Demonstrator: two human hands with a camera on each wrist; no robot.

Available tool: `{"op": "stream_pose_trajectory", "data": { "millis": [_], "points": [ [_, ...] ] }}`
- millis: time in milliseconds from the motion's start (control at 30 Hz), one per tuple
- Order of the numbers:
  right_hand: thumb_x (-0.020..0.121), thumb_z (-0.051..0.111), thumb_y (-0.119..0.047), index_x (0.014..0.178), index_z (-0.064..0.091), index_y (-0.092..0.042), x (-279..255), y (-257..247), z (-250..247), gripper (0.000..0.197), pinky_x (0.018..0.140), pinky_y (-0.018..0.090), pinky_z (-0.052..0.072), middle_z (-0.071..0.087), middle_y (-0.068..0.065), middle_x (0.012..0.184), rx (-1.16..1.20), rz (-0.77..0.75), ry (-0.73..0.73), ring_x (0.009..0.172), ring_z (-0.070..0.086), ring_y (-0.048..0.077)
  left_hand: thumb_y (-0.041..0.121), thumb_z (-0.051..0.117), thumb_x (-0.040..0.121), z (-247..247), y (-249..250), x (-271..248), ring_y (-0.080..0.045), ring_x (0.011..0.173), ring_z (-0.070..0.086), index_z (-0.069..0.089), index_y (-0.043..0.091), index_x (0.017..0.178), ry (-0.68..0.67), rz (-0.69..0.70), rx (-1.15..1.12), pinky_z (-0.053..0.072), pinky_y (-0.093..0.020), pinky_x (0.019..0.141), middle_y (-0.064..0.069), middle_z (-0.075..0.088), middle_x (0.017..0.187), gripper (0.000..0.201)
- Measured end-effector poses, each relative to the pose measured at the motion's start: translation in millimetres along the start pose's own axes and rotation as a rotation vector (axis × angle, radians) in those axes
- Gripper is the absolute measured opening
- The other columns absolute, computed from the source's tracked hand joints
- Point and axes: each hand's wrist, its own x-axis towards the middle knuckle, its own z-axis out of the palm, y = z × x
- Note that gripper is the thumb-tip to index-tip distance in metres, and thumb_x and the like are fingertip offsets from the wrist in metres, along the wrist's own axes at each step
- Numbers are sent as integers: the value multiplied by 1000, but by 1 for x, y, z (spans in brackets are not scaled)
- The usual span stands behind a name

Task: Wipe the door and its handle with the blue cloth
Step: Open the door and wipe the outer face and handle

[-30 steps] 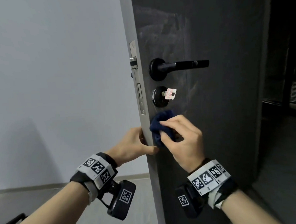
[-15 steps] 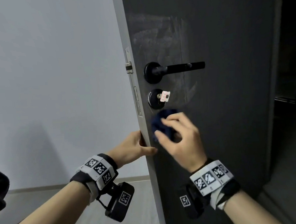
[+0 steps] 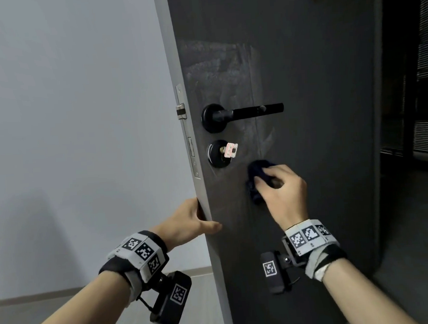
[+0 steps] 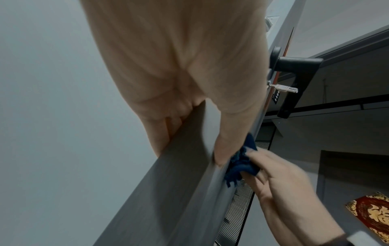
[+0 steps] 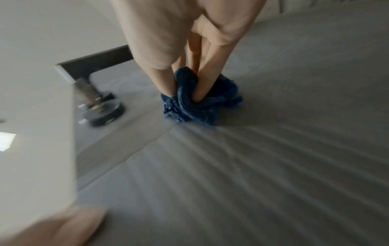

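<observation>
The dark grey door (image 3: 317,105) stands ajar, smeared with wipe marks above and beside its black lever handle (image 3: 245,112). A keyed lock (image 3: 218,153) with a tagged key sits under the handle. My right hand (image 3: 280,190) pinches the bunched blue cloth (image 3: 255,181) (image 5: 200,106) (image 4: 242,164) and presses it against the door face, below and right of the lock. My left hand (image 3: 191,220) grips the door's edge (image 4: 189,149) below the latch plate, thumb on the front face and fingers wrapped behind.
A pale wall (image 3: 67,120) fills the left side, with light flooring (image 3: 91,307) below. To the right of the door lies a dark room with slatted blinds (image 3: 427,98). A red and gold decoration (image 4: 374,214) shows in the left wrist view.
My right hand slid the cloth rightward across the door face, away from the edge. The left hand kept its grip on the door's edge.
</observation>
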Motion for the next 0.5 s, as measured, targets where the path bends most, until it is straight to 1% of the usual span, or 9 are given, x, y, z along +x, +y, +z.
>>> {"op": "stream_pose_trajectory", "data": {
  "millis": [100, 167, 233, 300, 333, 367, 433, 467, 500],
  "points": [
    [80, 79, -8, 91, 76, -9, -29, -26, 23, 12, 71, 23, 53, 66, -3, 95, 9, -218, -167, 85, 66, 12, 1, 77, 79, -2, -1, 2, -20, 102, 72, 65, 10, 115, 20, 11, 9, 58, -32, 89, -6, 75, 109, 39],
    [80, 79, -6, 94, 76, -7, -36, -33, 29, 14, 71, 23, 53, 66, -1, 98, 30, -302, -269, 85, 66, 11, 2, 77, 80, -4, -4, 4, -17, 94, 71, 66, 11, 110, 32, 14, 32, 57, -28, 83, -4, 75, 102, 34],
    [77, 81, -5, 92, 77, -7, -25, -27, 27, 16, 73, 23, 53, 67, -1, 96, 28, -349, -291, 85, 66, 11, 2, 78, 80, -6, -5, 5, -16, 94, 71, 65, 11, 111, 42, 3, 20, 57, -28, 84, -3, 75, 103, 35],
    [76, 81, -7, 91, 77, -9, -1, -9, 20, 15, 77, 23, 53, 68, 0, 93, -18, -310, -197, 85, 67, 14, 0, 77, 80, -8, -7, 7, -18, 100, 72, 65, 10, 115, 32, -15, 4, 58, -33, 90, -4, 76, 109, 38],
    [77, 82, -8, 91, 77, -10, 15, 2, 15, 16, 79, 25, 53, 69, -1, 92, -32, -242, -113, 85, 68, 15, 0, 76, 81, -9, -6, 8, -17, 102, 72, 65, 10, 117, 24, -27, 7, 57, -32, 91, -3, 76, 110, 38],
    [78, 81, -8, 93, 77, -9, 32, 13, 10, 16, 80, 30, 55, 69, 0, 92, -35, -146, -38, 84, 68, 17, -1, 75, 82, -10, -6, 8, -15, 102, 72, 65, 11, 117, 15, -36, 14, 57, -30, 91, -1, 76, 111, 38],
    [82, 78, -9, 97, 76, -6, 59, 26, 5, 16, 82, 41, 56, 68, 2, 94, -32, 15, 40, 86, 67, 19, -1, 74, 83, -13, -4, 9, -15, 103, 71, 64, 12, 119, -3, -52, 19, 57, -27, 89, -1, 75, 112, 39],
    [83, 76, -9, 98, 75, -6, 64, 26, 6, 15, 82, 41, 56, 67, 3, 95, -36, 28, 56, 87, 67, 20, -1, 74, 83, -14, -4, 10, -16, 104, 71, 64, 11, 120, -14, -58, 16, 57, -28, 90, -2, 75, 113, 40],
    [84, 75, -9, 98, 74, -5, 63, 22, 10, 14, 83, 38, 55, 66, 3, 96, -38, -6, 61, 89, 66, 19, -2, 74, 83, -15, -3, 10, -17, 106, 71, 63, 11, 121, -23, -64, 12, 57, -30, 91, -3, 75, 114, 41]
  ]
}}
